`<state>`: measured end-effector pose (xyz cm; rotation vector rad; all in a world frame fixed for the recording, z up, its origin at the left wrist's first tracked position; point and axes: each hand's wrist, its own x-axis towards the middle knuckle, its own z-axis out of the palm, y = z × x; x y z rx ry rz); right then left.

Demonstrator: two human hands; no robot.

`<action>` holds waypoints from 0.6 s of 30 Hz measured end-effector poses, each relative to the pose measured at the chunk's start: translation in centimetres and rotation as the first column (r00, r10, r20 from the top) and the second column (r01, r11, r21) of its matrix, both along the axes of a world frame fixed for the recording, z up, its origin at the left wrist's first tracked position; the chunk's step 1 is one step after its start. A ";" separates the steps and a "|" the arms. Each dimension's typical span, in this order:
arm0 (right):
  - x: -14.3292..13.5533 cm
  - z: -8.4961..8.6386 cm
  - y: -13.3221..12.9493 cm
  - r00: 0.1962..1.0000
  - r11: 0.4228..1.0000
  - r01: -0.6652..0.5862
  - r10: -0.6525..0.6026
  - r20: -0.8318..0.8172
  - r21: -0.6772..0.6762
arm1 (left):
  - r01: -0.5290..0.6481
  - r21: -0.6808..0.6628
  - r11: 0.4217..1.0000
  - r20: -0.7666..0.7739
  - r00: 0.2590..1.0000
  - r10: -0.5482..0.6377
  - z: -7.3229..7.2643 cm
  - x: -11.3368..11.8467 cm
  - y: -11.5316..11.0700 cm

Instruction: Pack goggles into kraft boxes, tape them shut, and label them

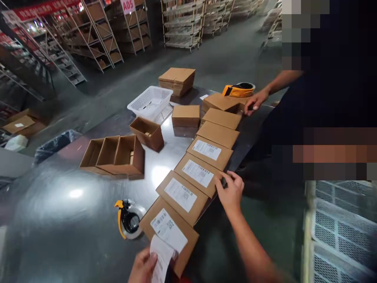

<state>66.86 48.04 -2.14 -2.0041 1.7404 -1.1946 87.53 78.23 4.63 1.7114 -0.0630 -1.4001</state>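
My left hand (143,264), at the bottom of the view, pinches a strip of white shipping labels (162,255). The strip's upper end lies over the nearest cardboard box (185,257), which bears a label (167,230). My right hand (231,190) is at the right edge of a labelled box (190,169), fingers bent and apart, holding nothing; whether the fingertips press on it I cannot tell. Between these two sits another labelled box (166,192). Beyond them the row goes on with one more labelled box (226,153) and plain boxes (218,133).
A tape dispenser (129,220) lies left of the row. Open boxes (135,157), a white basket (150,102), a closed box (185,114) and stacked flat cartons (176,80) stand on the metal table (73,220). At right, a co-worker's hand (256,101) is near another tape dispenser (238,90).
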 end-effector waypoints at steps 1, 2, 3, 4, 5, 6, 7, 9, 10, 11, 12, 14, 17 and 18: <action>0.1 0.2 2.9 0.997 0.999 -0.002 0.000 0.074 0.032 | 0.078 -0.059 0.995 0.036 0.996 -0.076 0.3 0.7 -0.1; 0.5 0.6 6.0 0.989 0.994 -0.046 0.031 0.147 0.095 | 0.197 -0.106 0.975 0.131 0.974 -0.183 0.8 1.5 -0.2; 1.0 1.2 9.2 0.968 0.973 -0.147 0.104 0.226 0.180 | 0.314 -0.101 0.944 0.249 0.927 -0.281 1.7 2.3 -0.1; 1.7 2.1 12.4 0.930 0.921 -0.285 0.199 0.309 0.267 | 0.402 -0.061 0.914 0.362 0.862 -0.355 2.7 3.0 0.1; 2.5 3.3 15.4 0.872 0.833 -0.440 0.307 0.381 0.337 | 0.476 -0.008 0.880 0.448 0.788 -0.422 3.8 3.5 0.3; 3.5 4.6 18.0 0.803 0.734 -0.572 0.410 0.434 0.366 | 0.535 0.044 0.844 0.500 0.720 -0.482 5.0 4.0 0.5; 4.5 6.0 20.3 0.735 0.650 -0.668 0.496 0.462 0.363 | 0.593 0.082 0.801 0.526 0.657 -0.540 6.1 4.3 0.7; 6.5 9.1 23.5 0.639 0.547 -0.769 0.626 0.448 0.331 | 0.730 0.110 0.675 0.540 0.526 -0.657 8.1 4.8 1.3; 7.4 10.5 24.5 0.615 0.527 -0.788 0.671 0.414 0.318 | 0.790 0.110 0.603 0.545 0.460 -0.701 8.8 5.0 1.6; 8.2 11.8 25.3 0.591 0.505 -0.806 0.713 0.377 0.310 | 0.838 0.101 0.536 0.547 0.403 -0.733 9.3 5.3 2.1; 8.9 12.8 26.0 0.560 0.474 -0.826 0.752 0.348 0.306 | 0.879 0.079 0.471 0.544 0.358 -0.759 9.7 5.6 2.7; 9.8 14.3 27.8 0.504 0.415 -0.858 0.796 0.336 0.303 | 0.935 0.021 0.353 0.522 0.291 -0.802 10.1 6.4 4.3; 10.5 15.0 32.5 0.549 0.444 -0.834 0.721 0.423 0.327 | 0.971 -0.039 0.237 0.484 0.225 -0.846 10.2 8.1 7.4; 10.6 15.1 34.4 0.590 0.478 -0.808 0.666 0.457 0.346 | 0.973 -0.070 0.219 0.460 0.227 -0.858 10.2 8.7 8.5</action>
